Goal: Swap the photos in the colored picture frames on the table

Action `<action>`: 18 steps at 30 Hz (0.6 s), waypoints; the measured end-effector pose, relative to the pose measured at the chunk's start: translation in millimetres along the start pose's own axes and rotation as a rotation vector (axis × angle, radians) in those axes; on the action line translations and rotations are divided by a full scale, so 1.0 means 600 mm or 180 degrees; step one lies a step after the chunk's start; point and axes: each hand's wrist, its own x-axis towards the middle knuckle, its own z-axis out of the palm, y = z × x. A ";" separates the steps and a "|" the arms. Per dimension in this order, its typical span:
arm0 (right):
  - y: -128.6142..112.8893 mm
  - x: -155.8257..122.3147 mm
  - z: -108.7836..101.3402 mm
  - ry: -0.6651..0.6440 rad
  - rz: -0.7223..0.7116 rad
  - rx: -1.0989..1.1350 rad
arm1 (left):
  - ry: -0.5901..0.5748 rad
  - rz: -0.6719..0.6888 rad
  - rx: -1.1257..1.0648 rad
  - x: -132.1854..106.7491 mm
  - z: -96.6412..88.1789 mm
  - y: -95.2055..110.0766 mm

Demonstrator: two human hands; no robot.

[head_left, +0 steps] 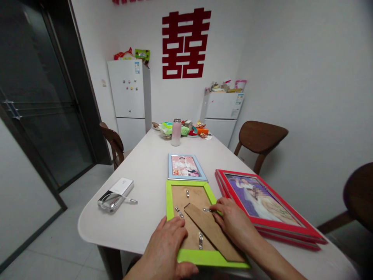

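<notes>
A lime-green picture frame (170, 198) lies face down at the near edge of the white table (145, 175), its brown backing board and stand showing. My left hand (167, 243) rests on the frame's lower left part, fingers curled over the backing near a metal clip. Over on the frame's right side, my right hand (233, 223) has its fingertips pinched at a small metal clip. A light-blue framed photo (185, 166) lies face up just beyond the green frame. To the right, touching my right wrist area, sits a stack of red framed photos (262, 202).
A white power bank with a cable (115, 193) lies on the table's left. A pink bottle (176, 132) and a tray of snacks (189, 130) stand at the far end. Wooden chairs (259, 140) flank the table; two white fridges (129, 97) stand against the back wall.
</notes>
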 end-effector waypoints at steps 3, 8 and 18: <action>0.000 0.010 0.007 0.0040 0.0047 -0.0023 | -0.0013 0.0060 -0.0041 0.000 0.000 -0.003; -0.003 0.011 0.004 -0.0026 0.0072 0.0010 | 0.0029 0.0008 -0.0102 0.002 0.004 -0.007; -0.011 -0.008 -0.007 -0.0087 -0.0101 0.0230 | 0.0103 0.0057 -0.0210 -0.001 -0.005 -0.016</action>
